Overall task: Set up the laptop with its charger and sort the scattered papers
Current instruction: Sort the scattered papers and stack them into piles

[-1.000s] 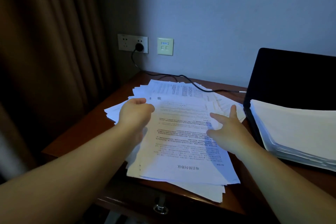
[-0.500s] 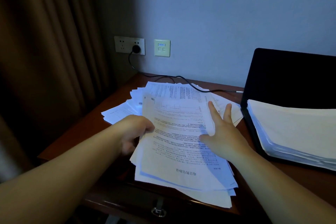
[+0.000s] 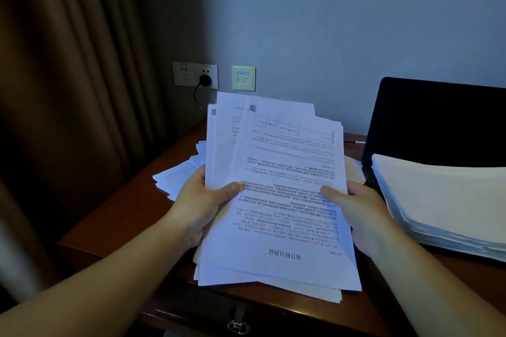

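Paper sheaf (image 3: 276, 189) between both gripping hands (image 3: 276, 205)

A dark reddish-brown wooden tabletop (image 3: 115, 223) stands in the corner against the wall, a metal drawer pull (image 3: 237, 325) on its front edge. Loose white sheets (image 3: 178, 175) lie fanned out on its left rear part. At the right sits an open black laptop (image 3: 438, 120). A thin black cable (image 3: 354, 142) lies along the back edge beside the laptop.
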{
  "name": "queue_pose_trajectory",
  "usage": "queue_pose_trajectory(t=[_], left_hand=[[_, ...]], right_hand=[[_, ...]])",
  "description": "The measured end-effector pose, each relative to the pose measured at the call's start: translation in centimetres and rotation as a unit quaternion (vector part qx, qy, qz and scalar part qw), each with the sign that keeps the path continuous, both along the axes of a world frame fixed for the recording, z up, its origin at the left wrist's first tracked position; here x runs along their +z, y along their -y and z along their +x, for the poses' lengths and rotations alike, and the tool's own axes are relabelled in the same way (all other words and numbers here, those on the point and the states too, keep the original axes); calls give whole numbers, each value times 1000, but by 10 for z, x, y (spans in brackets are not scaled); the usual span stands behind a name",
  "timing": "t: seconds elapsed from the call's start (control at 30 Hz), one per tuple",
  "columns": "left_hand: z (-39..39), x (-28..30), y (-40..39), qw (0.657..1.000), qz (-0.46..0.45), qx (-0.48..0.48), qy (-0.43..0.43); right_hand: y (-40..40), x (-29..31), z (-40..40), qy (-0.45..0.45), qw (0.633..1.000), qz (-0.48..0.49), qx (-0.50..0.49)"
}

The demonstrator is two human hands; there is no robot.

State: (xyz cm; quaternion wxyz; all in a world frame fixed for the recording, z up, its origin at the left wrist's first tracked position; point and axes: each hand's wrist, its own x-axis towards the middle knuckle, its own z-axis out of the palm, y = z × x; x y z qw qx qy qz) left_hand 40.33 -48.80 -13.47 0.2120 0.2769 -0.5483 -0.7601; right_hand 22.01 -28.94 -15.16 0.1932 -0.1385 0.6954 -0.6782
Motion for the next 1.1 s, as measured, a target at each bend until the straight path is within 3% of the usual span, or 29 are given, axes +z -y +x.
queue_pose_trajectory(t=[0.2,0.37,0.5,0.6,0.77,1.1], left_hand=[[-7,10,4,996,-74,-35,-23],[-13,16,19,992,-47,-115,8],[-24,9,23,996,-33,-80,28],[-25,-3,26,998,-23,-57,-10],[-20,-12,28,996,21,-40,-80],[-21,-17,33,995,24,-48,-80]], right_hand=[[0,5,-9,9,996,-78,-51],[5,9,-17,-12,994,-69,-78],[8,6,-27,-64,990,-48,-115],[4,6,-36,-85,985,-45,-143],[-4,13,-41,-59,984,-62,-158],[-7,9,-36,-8,966,-165,-200]])
